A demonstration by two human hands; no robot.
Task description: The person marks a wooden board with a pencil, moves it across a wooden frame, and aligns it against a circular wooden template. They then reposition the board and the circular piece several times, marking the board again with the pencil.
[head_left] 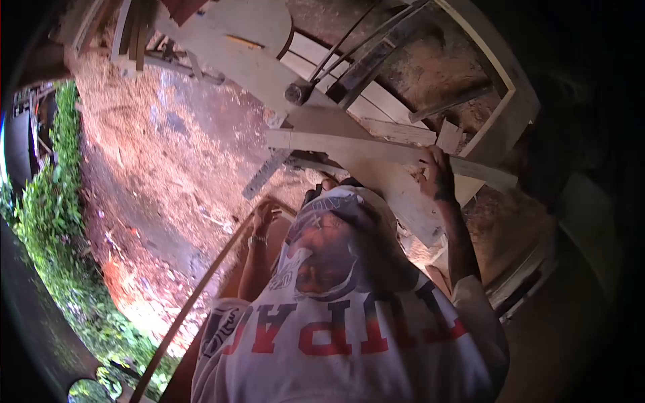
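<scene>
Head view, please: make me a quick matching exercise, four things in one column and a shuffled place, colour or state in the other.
1. Right hand
2. Left hand
3. Thin yellow stick
4. Foliage

A. Green, along the left side of the picture
B. On the long pale plank
C. Lying on the broad pale board near the top
D. Has a light band at its wrist

Pairs: 1-B, 2-D, 3-C, 4-A

Over at nine o'clock, leafy shrubs (50, 208); shavings-strewn ground (181, 121) at ten; from here, probably a pencil (244, 42) at eleven.
</scene>
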